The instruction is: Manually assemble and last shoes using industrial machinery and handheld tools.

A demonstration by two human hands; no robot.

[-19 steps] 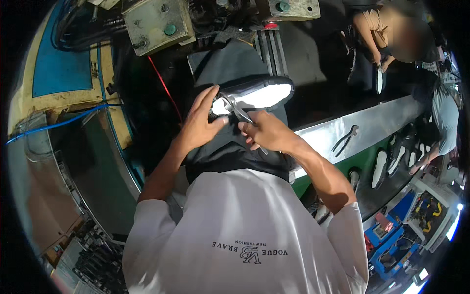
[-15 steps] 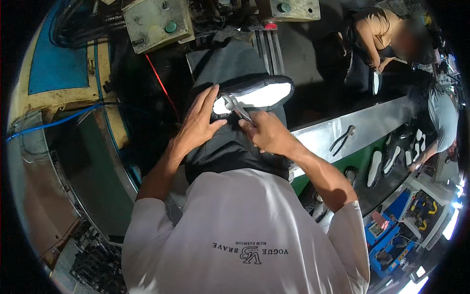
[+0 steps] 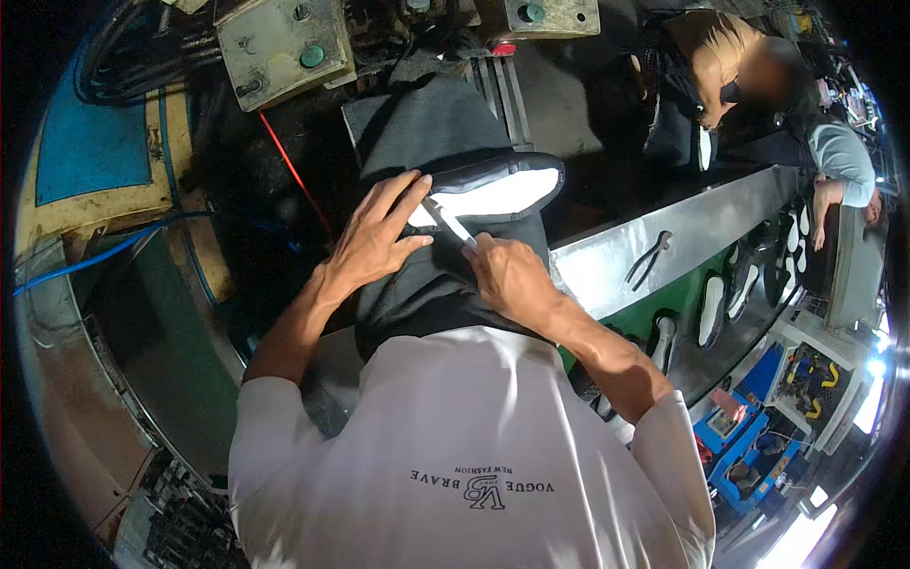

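Note:
A black shoe upper with a bright white underside [image 3: 502,192] lies across my lap, bottom up. My left hand [image 3: 374,235] is at its left end, fingers closed along the far edge and thumb on the near side. Metal pincers [image 3: 449,220] are in my right hand [image 3: 512,277], whose fingers wrap round the handles. Their jaws touch the left end of the shoe, close to my left fingertips. The jaw tips are too small to tell whether they grip the edge. Dark cloth [image 3: 436,114] covers my thighs under the shoe.
A second pair of pincers [image 3: 650,261] rests on the metal ledge [image 3: 597,275] to my right. Beyond it, several shoes [image 3: 711,308] stand on a green and dark belt. A control box [image 3: 280,47] sits ahead. Another person [image 3: 716,62] works at the far right.
The pincers have turned in my right hand, so their head now shows narrow, from the side. My left hand stays on the shoe. The whole view has shifted slightly.

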